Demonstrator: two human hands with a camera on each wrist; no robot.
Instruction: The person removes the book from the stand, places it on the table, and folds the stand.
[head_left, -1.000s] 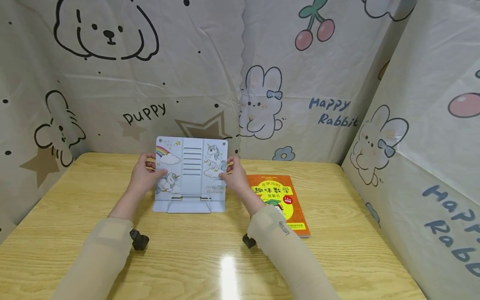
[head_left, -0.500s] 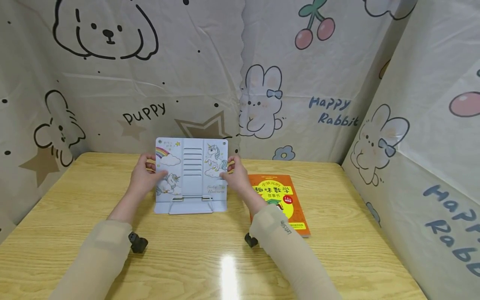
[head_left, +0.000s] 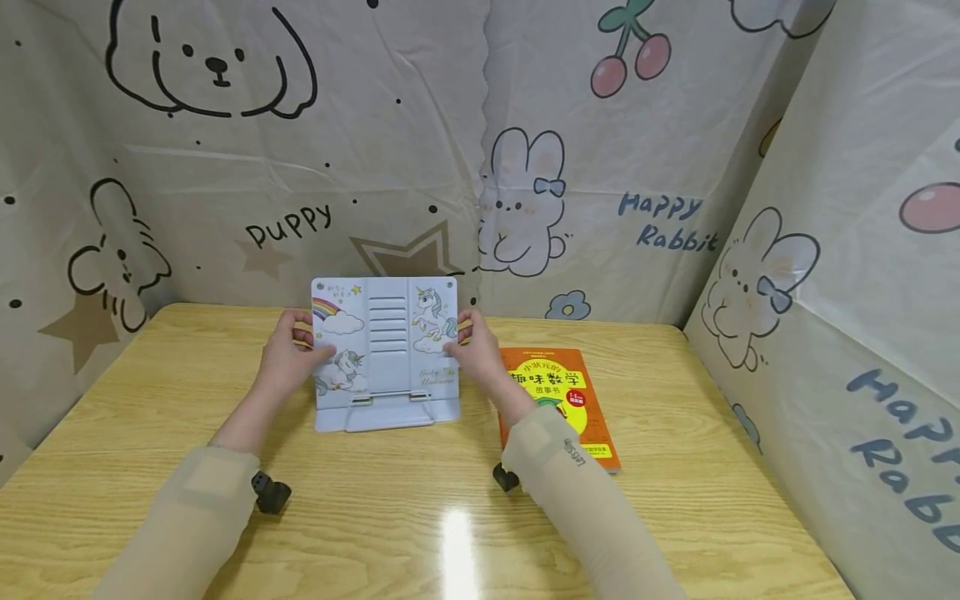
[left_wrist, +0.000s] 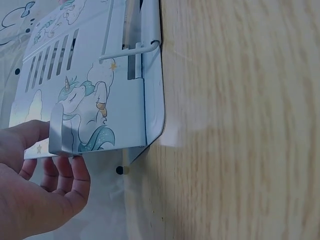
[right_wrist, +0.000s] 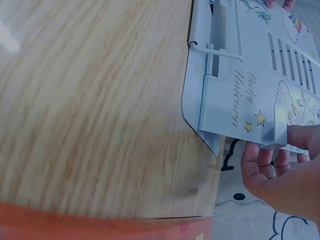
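A white metal book stand (head_left: 387, 367) printed with unicorns, clouds and a rainbow stands tilted up on the wooden table, slotted in its middle, with a wire bar along its lower front. My left hand (head_left: 288, 354) grips its left edge, thumb in front and fingers behind. At the opposite edge my right hand (head_left: 476, 354) holds it the same way. Close up in the left wrist view, the left thumb lies by a small bent metal tab (left_wrist: 61, 131). A matching tab (right_wrist: 280, 125) shows beside the right thumb in the right wrist view.
An orange book (head_left: 596, 408) with a yellow circle on its cover lies flat under and beside the right forearm. Behind the wooden table (head_left: 375, 517) hangs a printed cloth (head_left: 420, 150), which also covers both sides.
The book stand has shifted slightly right and toward me, with its base turned a little. Both hands moved along with it and kept their hold.
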